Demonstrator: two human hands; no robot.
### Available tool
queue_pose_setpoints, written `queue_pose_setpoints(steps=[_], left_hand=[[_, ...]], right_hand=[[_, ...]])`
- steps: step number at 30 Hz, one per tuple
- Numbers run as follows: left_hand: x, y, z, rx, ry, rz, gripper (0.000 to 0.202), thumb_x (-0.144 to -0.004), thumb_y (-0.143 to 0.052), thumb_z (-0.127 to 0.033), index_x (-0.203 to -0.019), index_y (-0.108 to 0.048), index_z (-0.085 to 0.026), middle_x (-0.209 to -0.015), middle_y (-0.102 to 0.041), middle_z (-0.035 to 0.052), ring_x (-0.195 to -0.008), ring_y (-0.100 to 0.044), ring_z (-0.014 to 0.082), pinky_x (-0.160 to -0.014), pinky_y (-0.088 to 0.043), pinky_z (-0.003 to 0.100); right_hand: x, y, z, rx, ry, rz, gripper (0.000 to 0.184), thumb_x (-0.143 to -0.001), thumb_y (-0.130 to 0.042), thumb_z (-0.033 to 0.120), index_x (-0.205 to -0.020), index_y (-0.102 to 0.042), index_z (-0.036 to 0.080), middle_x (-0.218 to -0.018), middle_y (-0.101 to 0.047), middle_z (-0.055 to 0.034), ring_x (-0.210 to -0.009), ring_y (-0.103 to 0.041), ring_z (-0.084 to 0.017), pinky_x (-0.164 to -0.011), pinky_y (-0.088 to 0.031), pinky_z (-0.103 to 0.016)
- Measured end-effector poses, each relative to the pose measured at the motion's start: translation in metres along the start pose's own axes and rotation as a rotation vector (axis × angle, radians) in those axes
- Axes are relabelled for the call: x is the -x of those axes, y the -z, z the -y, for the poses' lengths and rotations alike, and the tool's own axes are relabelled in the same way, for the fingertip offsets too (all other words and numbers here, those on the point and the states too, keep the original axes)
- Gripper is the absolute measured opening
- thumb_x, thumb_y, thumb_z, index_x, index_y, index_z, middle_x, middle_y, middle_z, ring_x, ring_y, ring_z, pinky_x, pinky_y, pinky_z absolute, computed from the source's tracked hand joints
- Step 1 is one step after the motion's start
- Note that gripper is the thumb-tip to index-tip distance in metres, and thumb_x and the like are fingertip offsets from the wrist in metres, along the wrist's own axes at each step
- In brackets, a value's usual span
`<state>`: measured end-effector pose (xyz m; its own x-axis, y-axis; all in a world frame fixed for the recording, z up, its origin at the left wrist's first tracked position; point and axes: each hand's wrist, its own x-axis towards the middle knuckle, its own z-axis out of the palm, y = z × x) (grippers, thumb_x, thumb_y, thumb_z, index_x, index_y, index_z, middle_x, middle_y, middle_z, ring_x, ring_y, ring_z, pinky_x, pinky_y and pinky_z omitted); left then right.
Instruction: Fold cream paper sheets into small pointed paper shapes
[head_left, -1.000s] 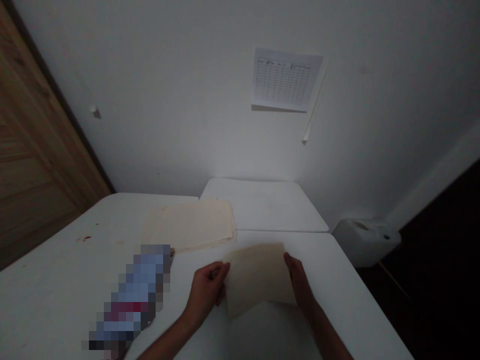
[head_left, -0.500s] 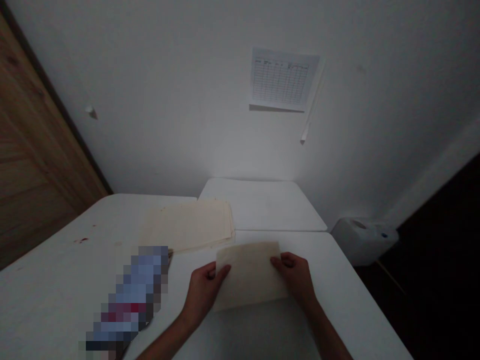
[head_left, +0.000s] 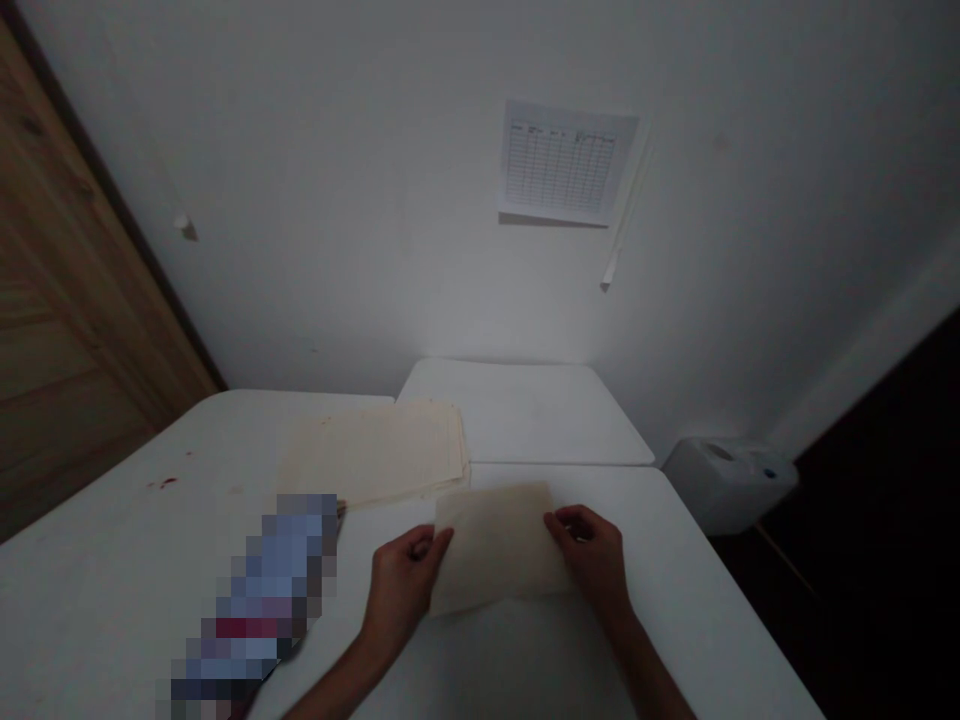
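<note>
At the near edge of the white surface (head_left: 112, 560), your left hand (head_left: 401, 585) and right hand (head_left: 592, 560) hold one cream sheet (head_left: 495, 545) between them.

Change over the last second: the sheet was tipped up, with its lower edge hanging toward you. It now sits lower and flatter, close to the surface, though you cannot tell whether it touches all along. Your right hand has moved from behind the right edge to on top of it. Reading: the sheet is being settled, not lifted.

Fingers: the left ones (head_left: 441, 541) pinch the left edge. The right ones (head_left: 562, 522) are curled and pressed together over the right edge.

Sheet: thin, matte, rectangular, off-white to tan, slightly bowed, no print visible.

Left of the hands lies a blurred-out object (head_left: 262, 590), long and blue with a red band, and its kind is not legible. A small red spot (head_left: 169, 482) marks the surface further left.

Just beyond the held sheet is a stack of cream sheets (head_left: 375, 455) of the same paper, several deep, with edges fanned unevenly.

Behind it a second white tabletop (head_left: 525, 410), smooth with rounded corners, butts against the wall. A white plastic container (head_left: 727, 480) stands low to the right.

On the wall hangs a printed grid sheet (head_left: 564, 165), and a wooden door (head_left: 60, 330) is at far left.
</note>
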<state>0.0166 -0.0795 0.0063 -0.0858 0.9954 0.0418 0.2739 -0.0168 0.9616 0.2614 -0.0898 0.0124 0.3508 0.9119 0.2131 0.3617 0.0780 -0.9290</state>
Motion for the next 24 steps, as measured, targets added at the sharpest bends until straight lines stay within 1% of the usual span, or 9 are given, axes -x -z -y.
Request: queue_pose_setpoints(steps=[5, 6, 8, 10, 12, 15, 18, 21, 24], left_hand=[[0.002, -0.003, -0.001, 0.070, 0.034, 0.048, 0.042, -0.075, -0.063, -0.056, -0.074, -0.070, -0.015, -0.062, -0.067, 0.0027, -0.061, -0.064, 0.0207, -0.052, -0.045, 0.023], [0.002, -0.004, -0.001, 0.080, 0.038, 0.057, 0.042, -0.076, -0.063, -0.056, -0.076, -0.071, -0.015, -0.065, -0.069, 0.0035, -0.063, -0.065, 0.0213, -0.053, -0.046, 0.023], [0.003, -0.005, -0.002, 0.078, 0.033, 0.060, 0.042, -0.076, -0.063, -0.056, -0.078, -0.072, -0.015, -0.069, -0.071, 0.0042, -0.067, -0.066, 0.0222, -0.056, -0.047, 0.024], [0.004, -0.005, -0.002, 0.066, 0.016, 0.062, 0.043, -0.077, -0.063, -0.056, -0.079, -0.073, -0.015, -0.070, -0.071, 0.0041, -0.069, -0.066, 0.0228, -0.059, -0.049, 0.025], [0.004, -0.005, -0.002, 0.073, 0.001, 0.079, 0.044, -0.079, -0.061, -0.056, -0.081, -0.074, -0.014, -0.072, -0.071, 0.0044, -0.072, -0.067, 0.0235, -0.061, -0.050, 0.026], [0.005, -0.006, -0.003, 0.097, -0.014, 0.105, 0.045, -0.080, -0.059, -0.056, -0.083, -0.075, -0.014, -0.075, -0.072, 0.0047, -0.075, -0.066, 0.0237, -0.064, -0.051, 0.027], [0.007, -0.008, -0.005, 0.166, 0.005, 0.149, 0.044, -0.079, -0.060, -0.056, -0.084, -0.075, -0.015, -0.073, -0.071, 0.0039, -0.072, -0.065, 0.0225, -0.062, -0.050, 0.026], [0.009, -0.010, -0.006, 0.253, 0.049, 0.203, 0.045, -0.079, -0.060, -0.057, -0.086, -0.074, -0.015, -0.066, -0.068, 0.0027, -0.062, -0.062, 0.0198, -0.055, -0.048, 0.025], [0.011, -0.011, -0.005, 0.311, 0.070, 0.248, 0.046, -0.080, -0.061, -0.057, -0.090, -0.073, -0.014, -0.063, -0.065, 0.0024, -0.054, -0.057, 0.0165, -0.048, -0.044, 0.023]], right_hand=[[0.005, -0.006, 0.003, -0.208, -0.034, 0.107, 0.035, -0.074, -0.071, 0.052, -0.076, -0.069, 0.018, -0.071, -0.069, -0.0038, -0.067, -0.063, -0.019, -0.063, -0.050, -0.028], [0.006, -0.009, 0.004, -0.241, -0.032, 0.133, 0.035, -0.075, -0.070, 0.053, -0.076, -0.069, 0.018, -0.071, -0.068, -0.0035, -0.068, -0.063, -0.019, -0.063, -0.050, -0.028], [0.010, -0.014, 0.005, -0.304, -0.014, 0.221, 0.039, -0.081, -0.062, 0.056, -0.078, -0.070, 0.018, -0.072, -0.068, -0.0043, -0.070, -0.064, -0.020, -0.063, -0.051, -0.028], [0.015, -0.019, 0.007, -0.343, 0.041, 0.323, 0.042, -0.088, -0.053, 0.056, -0.086, -0.072, 0.019, -0.084, -0.071, -0.0065, -0.079, -0.066, -0.021, -0.068, -0.052, -0.030], [0.019, -0.023, 0.010, -0.332, 0.108, 0.374, 0.037, -0.090, -0.052, 0.052, -0.092, -0.072, 0.021, -0.100, -0.070, -0.0080, -0.091, -0.065, -0.023, -0.074, -0.052, -0.031], [0.025, -0.028, 0.013, -0.240, 0.181, 0.370, 0.025, -0.087, -0.060, 0.044, -0.093, -0.073, 0.023, -0.114, -0.065, -0.0088, -0.102, -0.062, -0.024, -0.077, -0.053, -0.032], [0.029, -0.030, 0.013, -0.120, 0.242, 0.336, 0.016, -0.082, -0.067, 0.036, -0.092, -0.073, 0.025, -0.121, -0.061, -0.0083, -0.109, -0.059, -0.025, -0.088, -0.050, -0.037], [0.031, -0.031, 0.011, -0.034, 0.295, 0.322, 0.018, -0.078, -0.071, 0.030, -0.095, -0.072, 0.026, -0.129, -0.056, -0.0071, -0.116, -0.054, -0.026, -0.100, -0.043, -0.041], [0.033, -0.032, 0.010, -0.028, 0.308, 0.350, 0.026, -0.075, -0.072, 0.026, -0.101, -0.070, 0.026, -0.135, -0.051, -0.0071, -0.120, -0.051, -0.026, -0.098, -0.045, -0.040]])
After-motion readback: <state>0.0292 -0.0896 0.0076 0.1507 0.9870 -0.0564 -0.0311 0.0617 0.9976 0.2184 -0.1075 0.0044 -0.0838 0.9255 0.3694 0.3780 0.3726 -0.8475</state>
